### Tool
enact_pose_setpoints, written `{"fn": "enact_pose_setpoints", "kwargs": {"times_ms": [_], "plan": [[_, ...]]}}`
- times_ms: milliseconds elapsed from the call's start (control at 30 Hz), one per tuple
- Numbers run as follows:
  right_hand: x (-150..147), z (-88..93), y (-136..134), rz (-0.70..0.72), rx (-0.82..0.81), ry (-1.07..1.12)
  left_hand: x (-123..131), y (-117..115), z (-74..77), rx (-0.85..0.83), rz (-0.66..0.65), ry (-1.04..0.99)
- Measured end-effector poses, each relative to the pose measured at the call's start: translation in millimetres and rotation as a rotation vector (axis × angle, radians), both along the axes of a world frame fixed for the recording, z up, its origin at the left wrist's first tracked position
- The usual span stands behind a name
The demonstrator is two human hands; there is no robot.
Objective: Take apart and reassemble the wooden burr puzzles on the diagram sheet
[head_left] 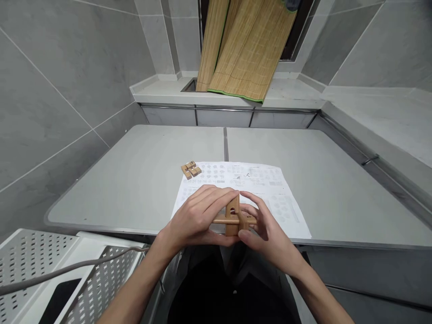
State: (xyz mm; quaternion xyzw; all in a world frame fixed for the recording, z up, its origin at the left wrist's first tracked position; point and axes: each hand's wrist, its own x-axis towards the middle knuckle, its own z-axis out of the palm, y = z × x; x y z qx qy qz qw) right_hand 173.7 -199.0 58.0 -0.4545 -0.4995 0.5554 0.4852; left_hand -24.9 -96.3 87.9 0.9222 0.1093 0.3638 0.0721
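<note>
Both hands grip a wooden interlocking puzzle (pixel 232 228), raised over the near edge of the table. My left hand (pixel 200 215) holds its upright block between fingertips on top and thumb below. Around its right side curl the fingers of my right hand (pixel 265 225), with the thumb on the front. A thin wooden rod (pixel 221 219) runs sideways across the puzzle, and a hole shows in the upright piece. Behind the hands lies a printed paper sheet (pixel 232 173) with rows of small diagrams. Several loose wooden puzzle pieces (pixel 191 170) rest at its far left corner.
The pale folding table (pixel 135 175) has a seam down its middle. To the lower left stands a white perforated basket (pixel 37 252), with a grey cable (pixel 70 267) crossing it. A bamboo mat (pixel 246 49) leans on the ledge at the back, between tiled walls.
</note>
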Motion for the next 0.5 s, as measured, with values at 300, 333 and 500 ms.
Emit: {"fn": "enact_pose_setpoints", "kwargs": {"times_ms": [300, 333, 500], "plan": [[21, -37.2, 41, -0.351, 0.117, -0.363, -44, 20, -24.6, -0.037, 0.179, -0.145], [19, -43.0, 47, -0.368, 0.122, -0.476, -47, 22, -27.0, -0.041, 0.188, -0.142], [1, -65.1, 67, -0.263, 0.205, -0.796, -57, 27, -36.6, -0.093, 0.204, -0.138]]}}
